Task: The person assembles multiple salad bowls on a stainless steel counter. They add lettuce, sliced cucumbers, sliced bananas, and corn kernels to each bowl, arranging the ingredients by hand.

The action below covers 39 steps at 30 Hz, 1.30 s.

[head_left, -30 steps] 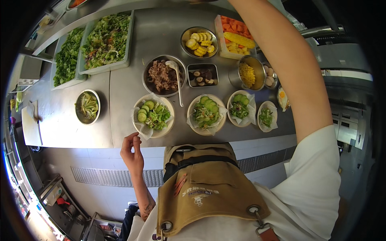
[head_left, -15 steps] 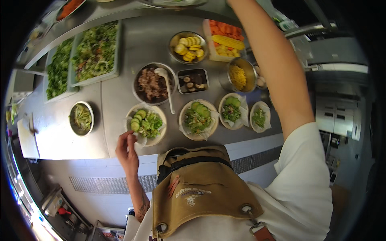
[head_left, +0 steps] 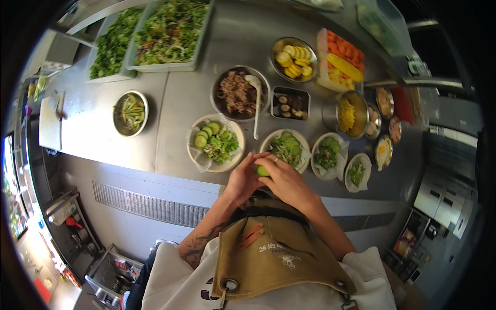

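My left hand point(head_left: 242, 178) and my right hand point(head_left: 289, 182) meet just off the counter's front edge, with green cucumber slices point(head_left: 263, 170) between their fingers. My fingers hide part of the slices. Right beyond my hands, a paper-lined bowl point(head_left: 262, 142) holds shredded salad and cucumber. To its left sits another lined bowl point(head_left: 239, 158) with leafy greens and cucumber slices along one side. On the right stand a third lined bowl point(head_left: 314, 168) of greens with cucumber and a smaller lined bowl point(head_left: 350, 185) with only greens showing.
Farther back are a steel bowl of shredded meat point(head_left: 235, 90) with a white ladle point(head_left: 257, 111), a tray of mushrooms point(head_left: 289, 106), corn slices point(head_left: 294, 67), carrots point(head_left: 343, 46) and yellow kernels point(head_left: 347, 116). Large salad tubs point(head_left: 170, 33) stand at the back left, and a steel bowl of pale-green strips point(head_left: 130, 113) stands left.
My right hand has come back from the far side of the counter to the front. My left hand has moved rightward to meet it, and cucumber slices now show between them. The view has shifted.
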Each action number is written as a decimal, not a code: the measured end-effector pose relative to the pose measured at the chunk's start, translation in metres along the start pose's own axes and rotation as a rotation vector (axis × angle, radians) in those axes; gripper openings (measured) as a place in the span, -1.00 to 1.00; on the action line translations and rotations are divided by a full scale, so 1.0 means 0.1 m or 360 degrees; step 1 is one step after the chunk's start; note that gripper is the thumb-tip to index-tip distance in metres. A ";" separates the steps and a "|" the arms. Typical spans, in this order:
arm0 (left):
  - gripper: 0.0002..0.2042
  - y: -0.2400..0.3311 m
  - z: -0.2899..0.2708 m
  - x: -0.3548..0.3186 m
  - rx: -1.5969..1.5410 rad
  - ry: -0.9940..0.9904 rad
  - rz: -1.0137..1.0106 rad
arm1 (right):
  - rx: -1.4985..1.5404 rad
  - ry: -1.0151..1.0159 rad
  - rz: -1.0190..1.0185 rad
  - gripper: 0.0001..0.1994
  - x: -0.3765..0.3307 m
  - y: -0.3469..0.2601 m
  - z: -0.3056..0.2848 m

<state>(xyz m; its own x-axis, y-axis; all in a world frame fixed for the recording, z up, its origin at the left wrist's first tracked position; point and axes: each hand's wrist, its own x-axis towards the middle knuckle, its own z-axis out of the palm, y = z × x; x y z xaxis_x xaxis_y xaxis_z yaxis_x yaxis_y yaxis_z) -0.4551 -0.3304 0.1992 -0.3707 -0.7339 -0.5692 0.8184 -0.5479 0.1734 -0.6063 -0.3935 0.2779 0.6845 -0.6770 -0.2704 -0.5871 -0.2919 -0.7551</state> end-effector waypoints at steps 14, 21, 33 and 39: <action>-0.52 -0.40 0.42 0.41 0.0177 -0.0119 0.0040 | 0.0116 0.0457 0.0223 -0.42 -0.70 0.59 -0.12; -0.54 -1.00 0.87 0.80 -0.0029 -0.0276 -0.0311 | 0.0262 0.0733 0.0033 -0.49 -1.36 1.19 -0.37; -0.61 -2.51 1.58 1.47 -0.0092 -0.0208 -0.0309 | 0.0182 0.0976 -0.0247 -0.45 -2.60 2.37 -1.22; -0.64 -2.74 1.78 1.48 0.0321 0.0186 0.0002 | -0.0076 0.0841 -0.0340 -0.48 -2.62 2.48 -1.43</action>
<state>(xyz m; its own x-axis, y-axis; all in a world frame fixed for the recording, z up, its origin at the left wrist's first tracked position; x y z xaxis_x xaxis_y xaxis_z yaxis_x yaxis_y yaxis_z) -0.8128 -0.3609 0.2106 -0.3067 -0.6895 -0.6561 0.7101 -0.6248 0.3247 -0.9932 -0.3853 0.2465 0.4879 -0.8421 0.2299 -0.4869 -0.4811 -0.7290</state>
